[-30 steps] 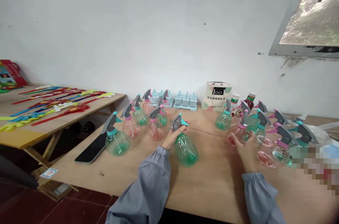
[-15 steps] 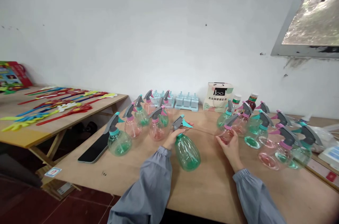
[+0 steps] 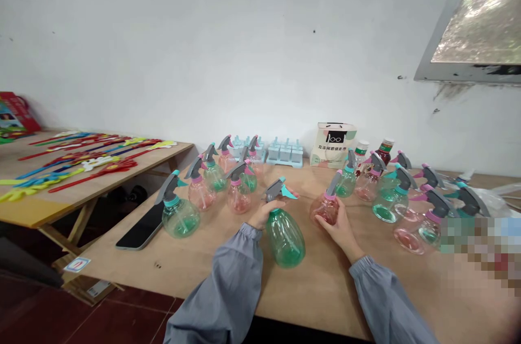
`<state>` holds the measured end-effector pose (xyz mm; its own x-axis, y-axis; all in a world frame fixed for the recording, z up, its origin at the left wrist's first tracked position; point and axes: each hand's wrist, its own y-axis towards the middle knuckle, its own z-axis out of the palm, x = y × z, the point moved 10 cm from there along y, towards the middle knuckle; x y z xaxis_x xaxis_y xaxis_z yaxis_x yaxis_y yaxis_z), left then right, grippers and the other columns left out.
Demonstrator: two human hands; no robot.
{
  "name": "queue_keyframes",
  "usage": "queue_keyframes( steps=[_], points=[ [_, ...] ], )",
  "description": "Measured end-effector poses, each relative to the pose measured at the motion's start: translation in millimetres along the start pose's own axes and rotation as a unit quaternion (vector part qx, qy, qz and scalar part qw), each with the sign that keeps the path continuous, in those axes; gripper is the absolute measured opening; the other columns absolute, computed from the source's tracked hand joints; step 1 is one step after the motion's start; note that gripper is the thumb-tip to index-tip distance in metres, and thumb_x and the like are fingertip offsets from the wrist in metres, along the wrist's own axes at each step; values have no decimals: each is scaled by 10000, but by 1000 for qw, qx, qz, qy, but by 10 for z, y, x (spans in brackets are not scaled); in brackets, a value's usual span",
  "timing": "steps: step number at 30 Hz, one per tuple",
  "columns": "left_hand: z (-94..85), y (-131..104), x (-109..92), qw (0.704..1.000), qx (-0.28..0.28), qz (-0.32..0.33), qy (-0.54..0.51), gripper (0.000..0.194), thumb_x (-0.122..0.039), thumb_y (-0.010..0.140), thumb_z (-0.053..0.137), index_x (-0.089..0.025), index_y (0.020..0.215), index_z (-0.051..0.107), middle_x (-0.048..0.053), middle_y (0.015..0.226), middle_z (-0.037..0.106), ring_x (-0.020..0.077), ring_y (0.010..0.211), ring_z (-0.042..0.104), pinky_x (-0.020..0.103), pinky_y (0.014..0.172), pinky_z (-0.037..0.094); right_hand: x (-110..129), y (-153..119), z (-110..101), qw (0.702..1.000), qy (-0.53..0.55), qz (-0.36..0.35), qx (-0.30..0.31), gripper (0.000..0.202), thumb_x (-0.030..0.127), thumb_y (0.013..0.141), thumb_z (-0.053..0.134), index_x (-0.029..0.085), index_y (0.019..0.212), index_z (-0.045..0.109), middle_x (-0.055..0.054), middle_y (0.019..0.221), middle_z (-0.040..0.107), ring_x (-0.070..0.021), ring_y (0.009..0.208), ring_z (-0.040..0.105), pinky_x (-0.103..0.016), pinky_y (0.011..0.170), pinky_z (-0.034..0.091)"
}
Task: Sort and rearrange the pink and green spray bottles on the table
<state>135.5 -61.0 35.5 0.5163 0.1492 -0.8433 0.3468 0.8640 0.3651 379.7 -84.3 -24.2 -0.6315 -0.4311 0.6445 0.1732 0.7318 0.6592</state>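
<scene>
My left hand (image 3: 262, 214) grips the neck of a green spray bottle (image 3: 285, 235) with a grey and teal trigger, tilted over the wooden table (image 3: 228, 262). My right hand (image 3: 340, 224) holds a pink spray bottle (image 3: 324, 208) with a grey trigger, just right of the green one. Both arms wear grey sleeves. A cluster of pink and green spray bottles (image 3: 228, 184) stands to the left. Another cluster of spray bottles (image 3: 401, 197) stands to the right.
A black phone (image 3: 140, 226) lies near the table's left edge beside a green spray bottle (image 3: 179, 214). Light blue ice-pop moulds (image 3: 285, 153), a small carton (image 3: 332, 146) and two capped bottles (image 3: 382, 150) stand at the back. A second table (image 3: 61, 192) at left holds colourful plastic sticks.
My right hand has taken a pink spray bottle from the right cluster and carried it leftward to beside the green bottle. My left hand has kept hold of the green bottle.
</scene>
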Motion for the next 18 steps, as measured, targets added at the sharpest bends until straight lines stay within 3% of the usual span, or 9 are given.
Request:
queue_keyframes(
  steps=[4, 8, 13, 18],
  points=[
    [-44, -4, -59, 999, -33, 23, 19, 198, -318, 626, 693, -195, 781, 706, 86, 954, 757, 317, 1145, 658, 491, 1132, 414, -4, 3, -5, 1000, 6, 6, 2, 925, 671, 744, 702, 163, 1434, 353, -208, 1372, 522, -353, 1282, 532, -577, 1097, 421],
    [0, -2, -62, 1000, -10, 9, 23, 264, -310, 640, 699, -197, 876, 726, 83, 972, 760, 321, 1183, 645, 496, 1116, 431, 14, 2, -8, 1000, 6, 9, 5, 917, 662, 745, 706, 160, 1429, 357, -213, 1383, 517, -355, 1289, 529, -575, 1103, 416],
    [-41, -1, -111, 999, -22, 38, 24, 161, -306, 653, 682, -188, 760, 701, 86, 911, 754, 310, 1162, 653, 463, 1121, 420, 29, -3, -6, 1000, 5, 7, 9, 906, 652, 756, 703, 159, 1431, 354, -211, 1395, 511, -351, 1301, 524, -571, 1108, 414],
    [27, -4, -51, 1000, 2, 7, 24, 255, -307, 627, 711, -184, 849, 718, 79, 925, 758, 311, 1098, 680, 472, 1055, 464, 15, -3, -3, 1000, 11, 3, 6, 907, 651, 755, 705, 165, 1434, 353, -206, 1396, 511, -348, 1299, 526, -573, 1109, 417]
  ],
)
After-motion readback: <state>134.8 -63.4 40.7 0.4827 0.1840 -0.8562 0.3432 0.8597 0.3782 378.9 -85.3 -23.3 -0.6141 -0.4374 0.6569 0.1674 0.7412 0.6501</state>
